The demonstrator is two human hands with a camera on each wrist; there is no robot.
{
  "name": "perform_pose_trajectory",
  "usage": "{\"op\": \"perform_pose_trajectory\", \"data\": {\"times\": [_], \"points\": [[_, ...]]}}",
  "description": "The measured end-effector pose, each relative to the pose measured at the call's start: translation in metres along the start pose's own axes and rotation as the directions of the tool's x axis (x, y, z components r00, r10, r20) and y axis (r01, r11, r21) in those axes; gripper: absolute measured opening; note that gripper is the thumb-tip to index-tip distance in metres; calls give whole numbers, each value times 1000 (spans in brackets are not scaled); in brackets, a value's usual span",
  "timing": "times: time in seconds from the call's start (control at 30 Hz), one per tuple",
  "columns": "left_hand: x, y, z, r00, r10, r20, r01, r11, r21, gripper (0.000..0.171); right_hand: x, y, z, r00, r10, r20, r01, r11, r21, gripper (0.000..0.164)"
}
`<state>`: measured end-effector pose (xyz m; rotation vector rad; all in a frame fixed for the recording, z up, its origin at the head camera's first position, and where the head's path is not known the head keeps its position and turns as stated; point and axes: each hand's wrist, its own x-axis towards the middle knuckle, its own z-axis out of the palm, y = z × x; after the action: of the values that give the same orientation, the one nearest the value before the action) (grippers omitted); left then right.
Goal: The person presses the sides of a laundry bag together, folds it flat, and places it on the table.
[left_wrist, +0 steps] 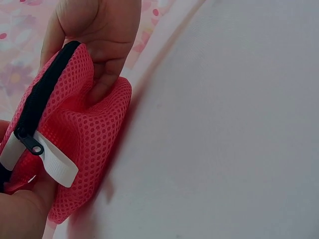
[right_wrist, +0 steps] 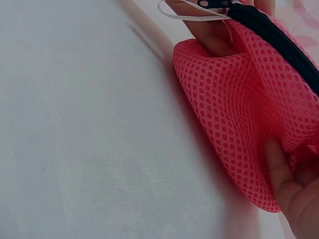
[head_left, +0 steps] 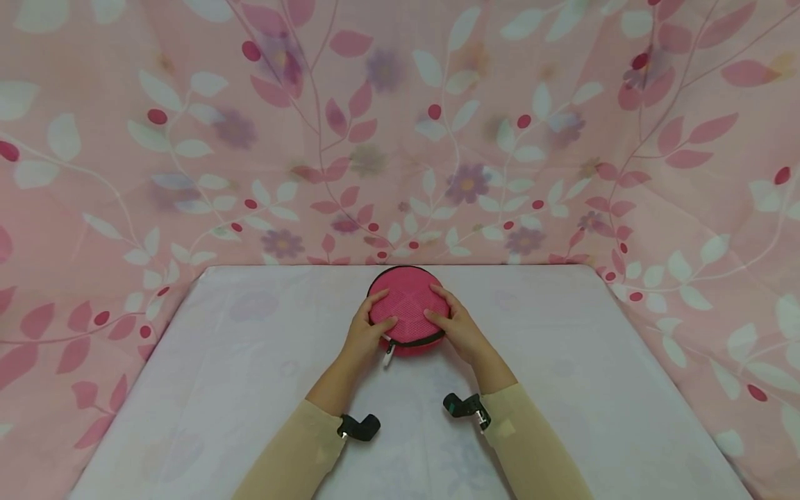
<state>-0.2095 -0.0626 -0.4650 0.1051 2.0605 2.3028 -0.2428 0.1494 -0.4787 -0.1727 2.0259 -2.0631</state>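
Observation:
A round pink mesh pouch [head_left: 409, 309] with a black zipper round its edge is held by both hands near the far edge of the table. My left hand [head_left: 364, 326] grips its left side, thumb on top, beside the zipper's end. My right hand [head_left: 462, 326] grips the right side in the same way. A white fabric loop [left_wrist: 59, 164] and a black zipper pull [left_wrist: 32, 144] hang from the pouch in the left wrist view. Its soft underside [right_wrist: 219, 109] is dented by the fingers. Some fingers are hidden beneath the mesh.
A white-covered table [head_left: 250, 361] lies under the hands. Behind it hangs a pink floral cloth [head_left: 400, 139], which also runs down both sides. Black wrist cameras [head_left: 361, 427] sit on the sleeves.

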Motion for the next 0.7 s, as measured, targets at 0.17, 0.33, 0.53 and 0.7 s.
{"op": "perform_pose_trajectory", "data": {"times": [0.17, 0.33, 0.53, 0.7], "points": [[5, -12, -4, 1000, -23, -15, 23, 999, -28, 61, -2, 0, 1, 1000, 2, 6, -2, 1000, -8, 66], [12, -30, -8, 999, -23, -33, 21, 999, -38, 62, -2, 1, 3, 1000, 10, 16, -10, 1000, 5, 66], [12, -35, -9, 998, -19, -68, 20, 1000, 6, 58, -3, 3, 3, 999, 30, 40, -30, 1000, -2, 66], [13, -36, -8, 996, -21, -87, 25, 999, 37, 56, -2, 2, 0, 998, 50, 35, -49, 998, -43, 67]]}}
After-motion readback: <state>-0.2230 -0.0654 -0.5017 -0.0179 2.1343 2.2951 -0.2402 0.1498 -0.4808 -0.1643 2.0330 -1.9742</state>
